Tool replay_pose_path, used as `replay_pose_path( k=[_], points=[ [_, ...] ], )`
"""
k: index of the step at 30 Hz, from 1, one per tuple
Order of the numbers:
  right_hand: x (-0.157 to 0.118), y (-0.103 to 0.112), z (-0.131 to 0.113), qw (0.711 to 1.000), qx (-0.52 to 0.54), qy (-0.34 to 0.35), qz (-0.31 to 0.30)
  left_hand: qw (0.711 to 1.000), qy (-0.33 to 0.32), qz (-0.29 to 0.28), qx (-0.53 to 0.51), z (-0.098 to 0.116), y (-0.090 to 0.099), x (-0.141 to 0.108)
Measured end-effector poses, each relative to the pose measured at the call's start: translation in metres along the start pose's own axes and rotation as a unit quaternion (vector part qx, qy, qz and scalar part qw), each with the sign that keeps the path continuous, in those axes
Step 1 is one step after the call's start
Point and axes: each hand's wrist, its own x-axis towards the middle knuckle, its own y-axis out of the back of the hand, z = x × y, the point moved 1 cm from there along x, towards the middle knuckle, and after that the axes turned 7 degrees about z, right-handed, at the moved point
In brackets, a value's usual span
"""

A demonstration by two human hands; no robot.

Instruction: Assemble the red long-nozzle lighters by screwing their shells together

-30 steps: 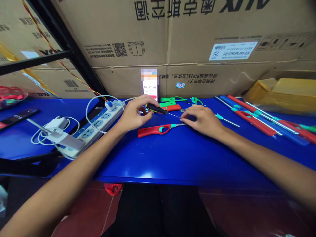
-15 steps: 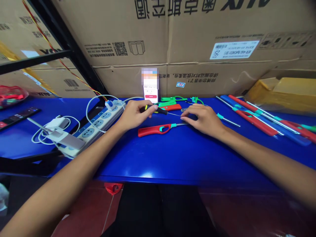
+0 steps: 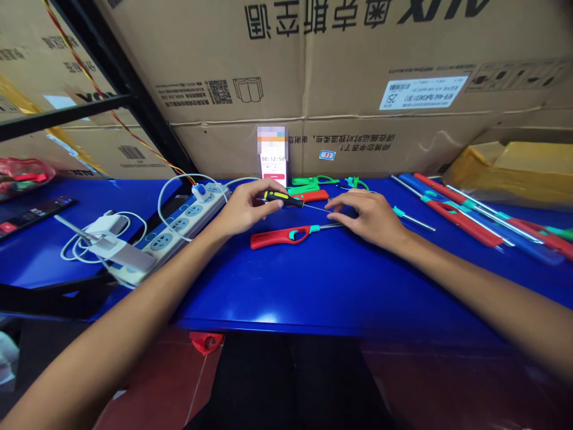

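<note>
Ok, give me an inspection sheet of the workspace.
Surface: glossy blue table.
Things: screwdriver; red lighter lying on the table.
Clutter: red and blue pieces at right; green pieces at back; standing phone.
Hands: left hand grips the screwdriver; right hand near its tip, contact unclear.
Cables: white cable at the power strip; red-yellow wires past the black frame.
Surroundings: printed cardboard behind.

Red-tiled floor (image 3: pixel 156 382) beneath blue table (image 3: pixel 277 286)
</note>
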Motion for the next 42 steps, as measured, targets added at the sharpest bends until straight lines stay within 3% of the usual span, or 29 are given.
replay_pose_path(
  k=[10,20,28,35,42],
  points=[
    [-0.001,-0.001,-0.001,1.0,-0.009,0.007,0.008,0.999,-0.026,0.027,0.034,0.003,0.001,0.001],
    [-0.001,-0.004,0.009,1.0,-0.022,-0.004,-0.016,0.993,0.013,0.099,0.06,-0.007,0.004,0.003],
    [-0.002,-0.005,0.011,0.999,-0.025,0.005,-0.025,0.985,0.003,0.056,0.161,-0.004,-0.001,0.003],
    [-0.003,-0.005,0.013,0.999,-0.027,-0.002,-0.026,0.983,-0.021,-0.016,0.18,0.002,-0.005,0.0],
    [-0.002,-0.005,0.011,0.999,-0.03,0.002,-0.036,0.981,-0.011,-0.033,0.192,0.004,-0.006,-0.001]
  ],
)
